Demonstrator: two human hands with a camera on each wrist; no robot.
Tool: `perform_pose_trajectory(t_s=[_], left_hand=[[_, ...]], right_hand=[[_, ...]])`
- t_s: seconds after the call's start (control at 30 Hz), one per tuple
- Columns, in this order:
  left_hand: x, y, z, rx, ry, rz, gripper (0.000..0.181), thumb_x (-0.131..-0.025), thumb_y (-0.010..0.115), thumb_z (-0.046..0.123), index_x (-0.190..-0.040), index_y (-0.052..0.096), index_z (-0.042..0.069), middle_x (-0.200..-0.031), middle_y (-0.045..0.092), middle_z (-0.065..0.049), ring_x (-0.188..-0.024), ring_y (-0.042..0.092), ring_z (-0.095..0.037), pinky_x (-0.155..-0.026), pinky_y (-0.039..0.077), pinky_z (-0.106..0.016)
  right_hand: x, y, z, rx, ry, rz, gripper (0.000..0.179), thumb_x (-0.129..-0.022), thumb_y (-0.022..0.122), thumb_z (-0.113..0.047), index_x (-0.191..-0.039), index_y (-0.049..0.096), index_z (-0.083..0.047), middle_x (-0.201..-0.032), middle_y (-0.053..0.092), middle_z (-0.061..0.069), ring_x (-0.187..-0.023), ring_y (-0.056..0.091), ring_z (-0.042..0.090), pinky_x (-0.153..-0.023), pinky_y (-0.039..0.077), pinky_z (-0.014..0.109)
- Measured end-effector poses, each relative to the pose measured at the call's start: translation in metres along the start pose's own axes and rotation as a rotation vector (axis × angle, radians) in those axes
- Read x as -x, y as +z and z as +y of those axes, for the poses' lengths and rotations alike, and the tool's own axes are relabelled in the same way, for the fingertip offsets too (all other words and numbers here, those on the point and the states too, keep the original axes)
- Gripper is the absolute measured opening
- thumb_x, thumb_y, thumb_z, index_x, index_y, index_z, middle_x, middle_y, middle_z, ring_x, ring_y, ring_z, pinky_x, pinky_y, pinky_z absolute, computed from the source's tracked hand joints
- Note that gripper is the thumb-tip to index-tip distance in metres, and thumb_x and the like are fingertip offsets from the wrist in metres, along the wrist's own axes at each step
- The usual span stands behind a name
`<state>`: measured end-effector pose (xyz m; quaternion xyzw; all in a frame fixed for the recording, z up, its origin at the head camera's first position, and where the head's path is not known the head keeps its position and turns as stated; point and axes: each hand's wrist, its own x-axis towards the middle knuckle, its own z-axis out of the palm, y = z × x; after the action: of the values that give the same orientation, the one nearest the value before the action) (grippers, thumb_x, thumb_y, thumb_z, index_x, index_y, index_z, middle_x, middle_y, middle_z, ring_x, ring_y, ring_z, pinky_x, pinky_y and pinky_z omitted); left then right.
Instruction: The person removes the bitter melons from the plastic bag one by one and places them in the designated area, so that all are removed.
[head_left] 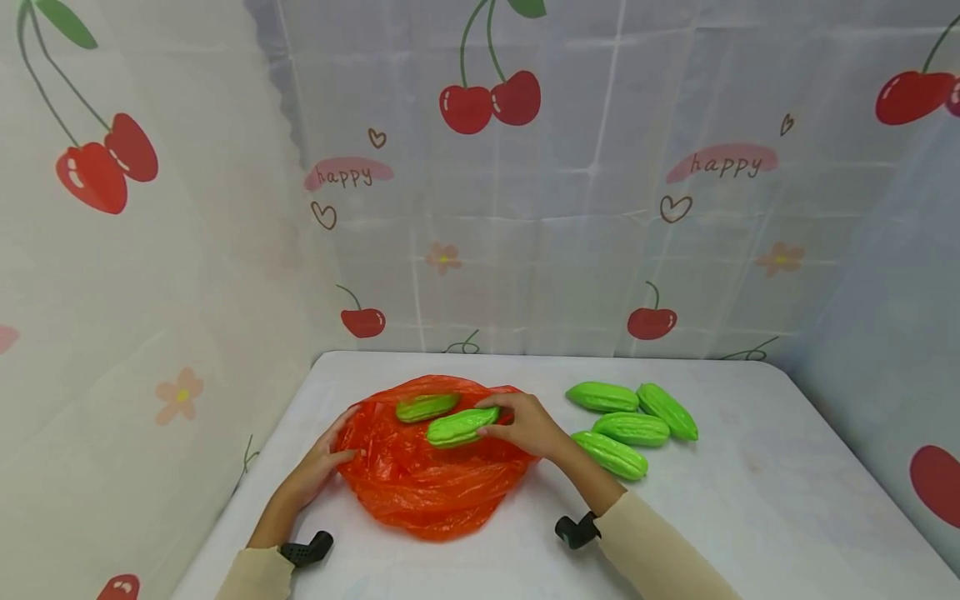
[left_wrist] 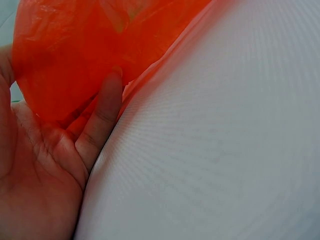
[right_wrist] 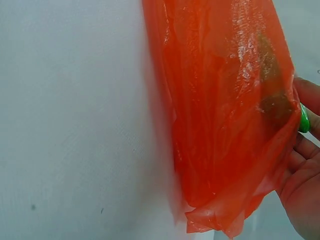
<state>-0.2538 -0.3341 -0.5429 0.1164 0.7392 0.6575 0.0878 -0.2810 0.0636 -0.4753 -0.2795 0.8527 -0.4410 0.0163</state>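
A red plastic bag point(head_left: 420, 508) lies spread on the white table with its mouth facing up. At its left edge, my left hand point(head_left: 318, 467) holds the rim, the thumb on the near side; the left wrist view shows the red film against the palm and fingers. My right hand point(head_left: 525, 423) pinches the end of a green bitter melon point(head_left: 456, 427) over the bag's mouth. Another bitter melon point(head_left: 427, 407) lies inside the bag, partly tinted by the film. From the right wrist camera, the bag's side point(right_wrist: 220, 125) hides most of the held melon.
Several more bitter melons point(head_left: 632, 429) lie in a loose group right of the bag, near the right forearm. The white table point(head_left: 780, 500) ends at a cherry-printed curtain point(head_left: 525, 208) behind, with more hanging at both sides.
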Motion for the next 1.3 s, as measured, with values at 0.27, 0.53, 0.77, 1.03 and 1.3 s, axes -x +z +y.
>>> perform_pose_trajectory(t_s=[0.27,0.53,0.77,1.03,1.3], left_hand=[[-0.001,0.000,-0.001,0.001,0.006,-0.009,0.083,-0.092,0.057,0.000,-0.163,0.018,0.016,-0.170,0.009,-0.011,-0.129,0.038,0.009,-0.101,0.044,-0.018],[-0.002,0.000,0.000,0.010,0.031,-0.017,0.083,-0.092,0.056,-0.003,-0.163,0.017,0.014,-0.170,0.008,-0.013,-0.129,0.039,0.010,-0.102,0.042,-0.017],[-0.002,0.000,-0.001,0.009,0.036,-0.020,0.083,-0.091,0.056,-0.002,-0.163,0.017,0.014,-0.169,0.008,-0.014,-0.129,0.040,0.010,-0.101,0.043,-0.017],[-0.002,-0.001,-0.002,0.010,0.040,-0.022,0.083,-0.091,0.057,-0.001,-0.163,0.018,0.014,-0.169,0.009,-0.014,-0.129,0.041,0.009,-0.101,0.044,-0.018],[0.000,0.000,0.001,-0.001,0.030,-0.012,0.084,-0.091,0.058,0.000,-0.163,0.018,0.015,-0.169,0.008,-0.014,-0.128,0.039,0.009,-0.101,0.044,-0.018]], right_hand=[[0.011,-0.007,-0.010,-0.030,-0.034,0.032,0.039,-0.085,0.082,-0.025,-0.122,0.074,-0.017,-0.115,0.071,0.000,-0.095,0.064,0.018,-0.081,0.056,0.029],[0.021,-0.015,-0.017,-0.064,-0.039,0.040,0.039,-0.086,0.081,-0.025,-0.123,0.073,-0.015,-0.116,0.071,0.002,-0.092,0.067,0.018,-0.081,0.058,0.032],[0.028,-0.021,-0.020,-0.068,-0.075,0.036,0.038,-0.087,0.080,-0.023,-0.124,0.072,-0.015,-0.115,0.071,0.002,-0.095,0.066,0.019,-0.084,0.058,0.039],[0.036,-0.030,-0.027,-0.061,-0.071,0.051,0.039,-0.087,0.081,-0.025,-0.123,0.072,-0.015,-0.106,0.072,-0.001,-0.090,0.065,0.018,-0.082,0.058,0.036],[0.042,-0.042,-0.028,-0.093,-0.024,0.089,0.042,-0.086,0.082,-0.026,-0.125,0.072,-0.015,-0.104,0.073,-0.001,-0.090,0.067,0.021,-0.079,0.058,0.031]])
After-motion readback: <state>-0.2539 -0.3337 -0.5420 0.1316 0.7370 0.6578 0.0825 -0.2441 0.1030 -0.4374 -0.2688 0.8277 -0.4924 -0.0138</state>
